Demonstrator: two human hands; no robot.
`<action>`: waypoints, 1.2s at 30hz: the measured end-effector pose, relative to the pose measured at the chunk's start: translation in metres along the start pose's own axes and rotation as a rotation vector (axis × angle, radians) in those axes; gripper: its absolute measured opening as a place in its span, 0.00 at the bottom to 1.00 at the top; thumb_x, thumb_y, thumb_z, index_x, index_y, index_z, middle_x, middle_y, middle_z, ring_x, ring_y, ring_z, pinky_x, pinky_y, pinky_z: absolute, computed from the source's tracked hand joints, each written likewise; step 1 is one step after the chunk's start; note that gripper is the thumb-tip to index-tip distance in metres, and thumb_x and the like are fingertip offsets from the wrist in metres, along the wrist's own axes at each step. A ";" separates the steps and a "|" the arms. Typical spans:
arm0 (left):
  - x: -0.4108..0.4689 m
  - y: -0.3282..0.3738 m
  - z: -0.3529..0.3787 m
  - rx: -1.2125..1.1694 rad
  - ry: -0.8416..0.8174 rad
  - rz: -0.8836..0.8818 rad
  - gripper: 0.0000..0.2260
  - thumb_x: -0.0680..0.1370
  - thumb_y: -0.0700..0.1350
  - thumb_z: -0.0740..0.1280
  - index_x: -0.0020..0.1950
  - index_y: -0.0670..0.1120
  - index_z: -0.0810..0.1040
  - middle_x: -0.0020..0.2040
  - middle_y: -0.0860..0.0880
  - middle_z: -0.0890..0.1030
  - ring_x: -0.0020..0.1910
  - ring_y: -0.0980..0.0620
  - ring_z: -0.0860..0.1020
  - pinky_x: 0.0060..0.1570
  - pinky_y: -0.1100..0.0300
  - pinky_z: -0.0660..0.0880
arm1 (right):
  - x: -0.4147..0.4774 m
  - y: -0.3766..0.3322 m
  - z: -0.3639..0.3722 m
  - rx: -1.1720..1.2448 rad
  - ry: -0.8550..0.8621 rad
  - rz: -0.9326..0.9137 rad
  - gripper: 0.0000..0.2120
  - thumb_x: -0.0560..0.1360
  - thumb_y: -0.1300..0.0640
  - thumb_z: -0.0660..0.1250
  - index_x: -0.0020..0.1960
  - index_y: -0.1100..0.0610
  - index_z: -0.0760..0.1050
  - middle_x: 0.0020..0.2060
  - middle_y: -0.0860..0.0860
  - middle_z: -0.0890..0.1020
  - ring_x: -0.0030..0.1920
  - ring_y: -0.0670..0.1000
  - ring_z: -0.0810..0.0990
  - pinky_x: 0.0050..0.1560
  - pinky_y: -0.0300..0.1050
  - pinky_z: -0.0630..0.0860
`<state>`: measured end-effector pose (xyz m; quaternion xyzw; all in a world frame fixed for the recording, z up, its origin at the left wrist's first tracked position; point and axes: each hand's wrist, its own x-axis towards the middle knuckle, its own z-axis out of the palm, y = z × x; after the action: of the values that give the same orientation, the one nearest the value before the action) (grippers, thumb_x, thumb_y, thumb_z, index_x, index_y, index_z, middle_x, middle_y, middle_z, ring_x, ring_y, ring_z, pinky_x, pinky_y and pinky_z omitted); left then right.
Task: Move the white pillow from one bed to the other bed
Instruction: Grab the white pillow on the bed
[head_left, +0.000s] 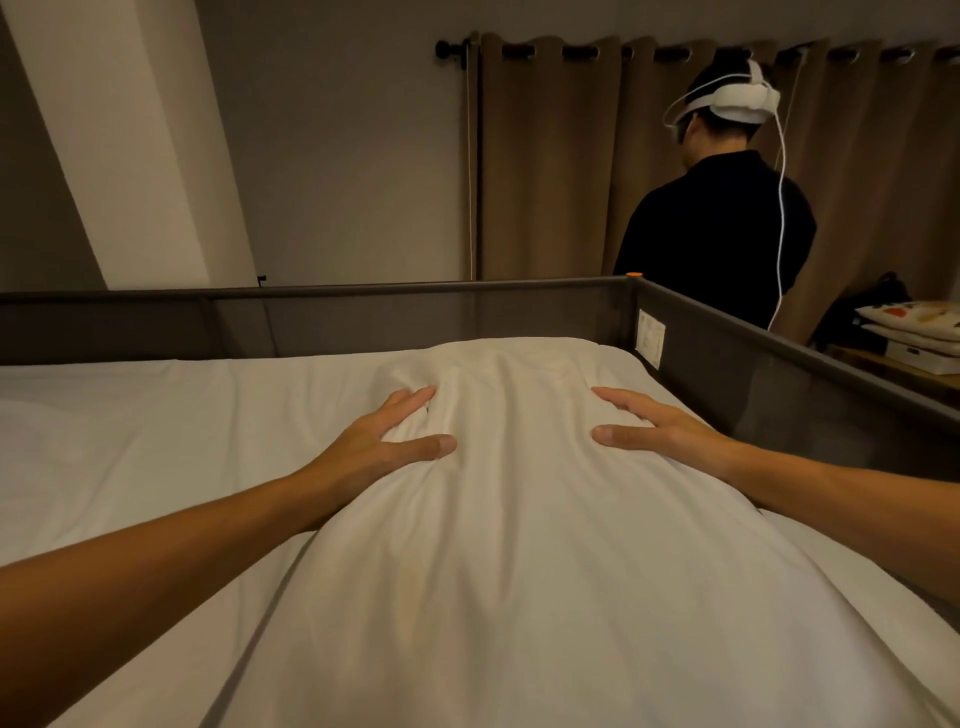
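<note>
White pillow (519, 519): lay on bed (130, 441), right side, beside dark rail (779, 364). I pressed left hand (384, 436), right hand (654, 426) onto far end, fingers (415, 400) spread flat.

The bed (130, 426) is covered by a smooth white sheet (104, 467). A dark rail (322, 288) with mesh panels encloses its far side and right side. A white pillow (519, 519) lies directly on the sheet, lengthwise, its far end near the right rear corner, just beside the right-hand rail. The pillow's cover is creased. The left portion of the sheet is bare.
</note>
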<state>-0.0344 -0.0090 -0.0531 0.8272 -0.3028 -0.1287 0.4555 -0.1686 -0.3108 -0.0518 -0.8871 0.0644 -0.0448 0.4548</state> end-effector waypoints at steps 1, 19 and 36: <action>0.000 0.003 0.000 -0.003 0.002 0.009 0.43 0.58 0.72 0.67 0.72 0.68 0.59 0.78 0.58 0.56 0.74 0.48 0.63 0.67 0.49 0.66 | -0.002 -0.003 0.000 -0.003 0.004 -0.007 0.49 0.51 0.24 0.67 0.70 0.35 0.61 0.72 0.41 0.62 0.71 0.47 0.61 0.65 0.43 0.60; 0.000 -0.019 -0.001 -0.109 0.011 -0.142 0.51 0.55 0.80 0.57 0.74 0.69 0.43 0.79 0.55 0.53 0.74 0.44 0.63 0.66 0.47 0.67 | 0.019 0.023 0.004 0.286 0.204 -0.012 0.29 0.80 0.53 0.56 0.75 0.65 0.50 0.75 0.62 0.57 0.75 0.60 0.58 0.71 0.49 0.57; -0.010 0.070 -0.055 0.076 0.175 0.251 0.38 0.58 0.65 0.70 0.68 0.59 0.72 0.76 0.58 0.63 0.69 0.55 0.67 0.61 0.57 0.64 | 0.003 -0.089 -0.024 -0.126 0.173 -0.275 0.30 0.66 0.42 0.70 0.67 0.44 0.69 0.74 0.43 0.60 0.68 0.44 0.63 0.63 0.41 0.59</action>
<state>-0.0417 0.0063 0.0346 0.8074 -0.3678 0.0132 0.4611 -0.1624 -0.2790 0.0350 -0.9071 -0.0158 -0.1785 0.3807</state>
